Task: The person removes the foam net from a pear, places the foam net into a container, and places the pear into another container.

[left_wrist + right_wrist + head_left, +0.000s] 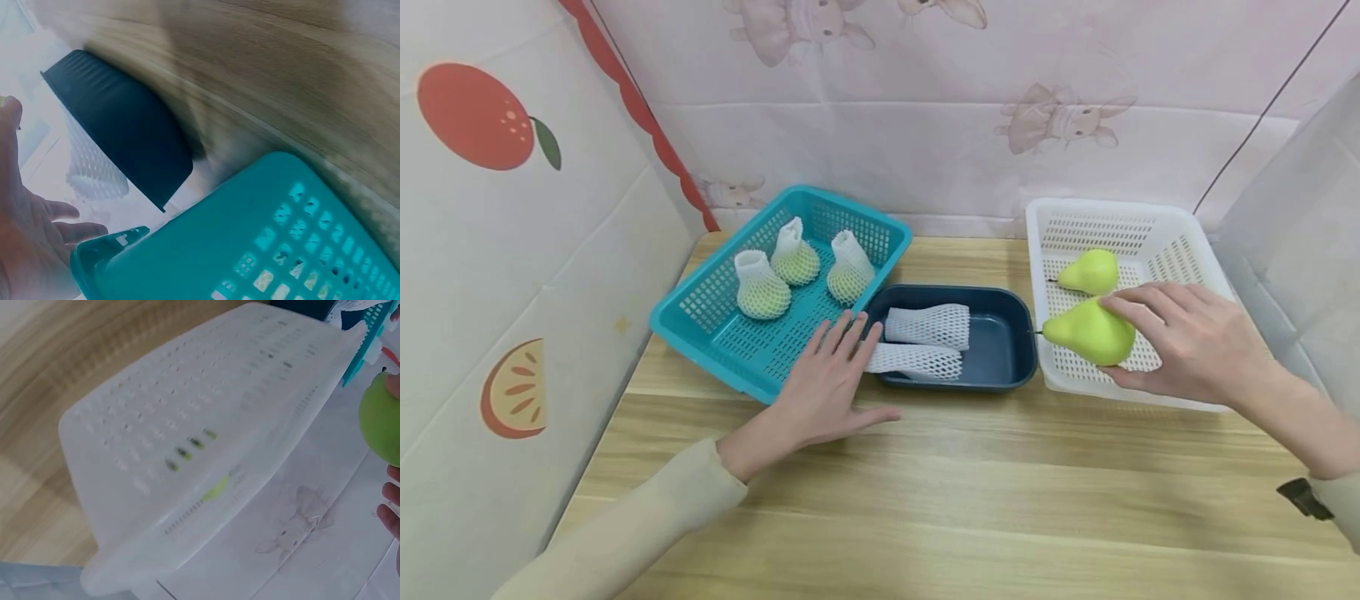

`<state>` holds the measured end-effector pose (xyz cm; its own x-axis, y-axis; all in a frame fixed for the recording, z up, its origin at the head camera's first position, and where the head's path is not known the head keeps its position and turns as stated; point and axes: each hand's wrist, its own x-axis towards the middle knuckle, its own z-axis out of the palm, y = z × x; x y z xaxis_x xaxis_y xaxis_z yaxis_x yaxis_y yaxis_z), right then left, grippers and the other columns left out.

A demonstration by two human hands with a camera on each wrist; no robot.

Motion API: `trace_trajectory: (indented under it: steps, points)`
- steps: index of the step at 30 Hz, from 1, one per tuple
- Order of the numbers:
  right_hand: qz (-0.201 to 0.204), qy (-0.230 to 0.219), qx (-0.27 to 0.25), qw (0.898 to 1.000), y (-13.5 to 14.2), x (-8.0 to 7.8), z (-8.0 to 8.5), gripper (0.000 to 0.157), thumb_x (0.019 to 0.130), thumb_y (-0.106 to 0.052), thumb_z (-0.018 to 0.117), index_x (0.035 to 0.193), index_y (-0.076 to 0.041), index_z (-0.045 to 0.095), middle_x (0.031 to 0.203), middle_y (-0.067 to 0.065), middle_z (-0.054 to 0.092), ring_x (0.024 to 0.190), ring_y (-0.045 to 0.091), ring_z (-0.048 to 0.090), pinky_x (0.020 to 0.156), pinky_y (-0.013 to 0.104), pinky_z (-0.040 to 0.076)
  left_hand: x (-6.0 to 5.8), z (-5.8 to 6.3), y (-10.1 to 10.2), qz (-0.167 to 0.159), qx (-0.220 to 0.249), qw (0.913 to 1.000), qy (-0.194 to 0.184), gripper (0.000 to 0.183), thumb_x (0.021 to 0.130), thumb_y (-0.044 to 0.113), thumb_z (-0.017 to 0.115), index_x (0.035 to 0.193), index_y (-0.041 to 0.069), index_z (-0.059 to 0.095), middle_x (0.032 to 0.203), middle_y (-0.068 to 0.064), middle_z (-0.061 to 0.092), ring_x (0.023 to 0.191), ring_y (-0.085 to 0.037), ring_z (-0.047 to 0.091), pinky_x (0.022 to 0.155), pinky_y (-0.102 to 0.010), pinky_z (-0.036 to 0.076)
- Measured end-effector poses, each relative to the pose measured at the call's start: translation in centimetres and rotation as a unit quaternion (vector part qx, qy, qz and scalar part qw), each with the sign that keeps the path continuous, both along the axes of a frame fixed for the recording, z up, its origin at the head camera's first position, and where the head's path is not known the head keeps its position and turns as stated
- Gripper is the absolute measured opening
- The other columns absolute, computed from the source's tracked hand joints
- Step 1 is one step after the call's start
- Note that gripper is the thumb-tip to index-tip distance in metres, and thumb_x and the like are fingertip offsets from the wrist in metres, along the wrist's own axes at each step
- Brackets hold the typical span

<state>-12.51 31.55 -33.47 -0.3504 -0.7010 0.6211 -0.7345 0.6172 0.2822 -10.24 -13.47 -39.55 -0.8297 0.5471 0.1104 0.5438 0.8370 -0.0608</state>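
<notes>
My right hand [1187, 342] grips a green pear [1092, 332] over the white basket [1195, 225], its stem pointing left. The same pear [378, 419] shows at the right edge of the right wrist view. Spread out with straight fingers, my left hand [827, 383] hovers between the teal basket [707, 367] and the dark blue tray [1000, 379], fingertips near the tray's left end. Two white foam net sleeves lie in that tray, an upper sleeve [932, 325] and a lower sleeve [917, 360]. A second bare pear [1090, 272] lies in the white basket.
Inside the teal basket sit three pears in foam nets: a left pear [763, 296], a middle pear [796, 260] and a right pear [850, 275]. The containers stand side by side on a wooden table [940, 500], with a printed fabric wall [925, 158] behind them.
</notes>
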Motion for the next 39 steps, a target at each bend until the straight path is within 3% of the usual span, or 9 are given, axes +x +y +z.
trace_trajectory:
  steps: [10,16,24,27,31,34,39]
  points:
    - [0.012,0.017,0.039,0.999,1.8,-2.6,0.1,0.078,0.098,-0.068,0.042,0.12,0.002,0.069,0.098,0.021,0.076,0.085,0.044,0.07,0.067,0.055,0.058,0.3,-0.3,-0.8,0.001,0.001,0.9998,0.019,0.117,0.084,0.09,0.055,0.165,0.008,0.035,0.168,-0.019,0.041,0.159,-0.039,0.036,0.128,-0.058,0.034]
    - [-0.008,0.013,0.083,0.996,2.9,-4.2,-0.2,0.08,0.1,-0.069,0.034,0.121,0.001,0.067,0.1,0.02,0.076,0.087,0.043,0.07,0.068,0.055,0.059,0.3,-0.3,-1.0,0.007,0.0,0.9998,0.02,0.119,0.083,0.091,0.053,0.166,0.009,0.033,0.169,-0.019,0.039,0.159,-0.04,0.035,0.127,-0.058,0.035]
    - [-0.029,-0.038,0.138,0.989,4.0,-6.3,-1.3,0.089,0.099,-0.074,0.018,0.119,-0.001,0.065,0.101,0.02,0.074,0.088,0.041,0.069,0.071,0.053,0.058,0.4,-0.4,-1.3,0.012,0.003,0.9997,0.022,0.118,0.083,0.091,0.054,0.165,0.008,0.035,0.171,-0.019,0.036,0.16,-0.04,0.034,0.128,-0.058,0.034]
    - [-0.045,-0.077,0.174,0.981,4.3,-7.1,-1.7,0.078,0.092,-0.071,0.047,0.12,-0.001,0.065,0.102,0.02,0.072,0.089,0.041,0.068,0.072,0.052,0.058,0.4,-0.5,-1.4,0.015,0.008,0.9997,0.016,0.118,0.083,0.09,0.057,0.165,0.008,0.035,0.171,-0.019,0.036,0.16,-0.041,0.034,0.128,-0.058,0.033]
    - [-0.058,-0.097,0.217,0.97,4.5,-7.8,-2.1,0.081,0.062,-0.054,0.084,0.12,-0.001,0.065,0.1,0.02,0.069,0.089,0.039,0.066,0.069,0.048,0.057,0.3,-0.3,-1.5,0.024,0.01,0.9996,0.008,0.118,0.082,0.089,0.058,0.165,0.008,0.034,0.171,-0.019,0.036,0.16,-0.041,0.033,0.128,-0.059,0.033]
    - [-0.072,-0.102,0.237,0.963,4.6,-8.3,-2.4,0.084,0.058,-0.052,0.09,0.12,-0.001,0.065,0.098,0.018,0.068,0.087,0.035,0.064,0.068,0.046,0.056,0.3,-0.1,-1.6,0.028,0.006,0.9996,0.007,0.119,0.083,0.09,0.055,0.165,0.008,0.033,0.17,-0.019,0.036,0.16,-0.041,0.032,0.128,-0.059,0.032]
    - [-0.095,-0.128,0.266,0.951,5.0,-8.8,-3.1,0.085,0.061,-0.054,0.092,0.122,-0.003,0.063,0.097,0.014,0.064,0.086,0.031,0.059,0.068,0.045,0.052,0.4,-0.2,-1.7,0.026,0.004,0.9996,0.01,0.118,0.083,0.092,0.052,0.165,0.008,0.035,0.17,-0.02,0.038,0.16,-0.041,0.033,0.128,-0.059,0.033]
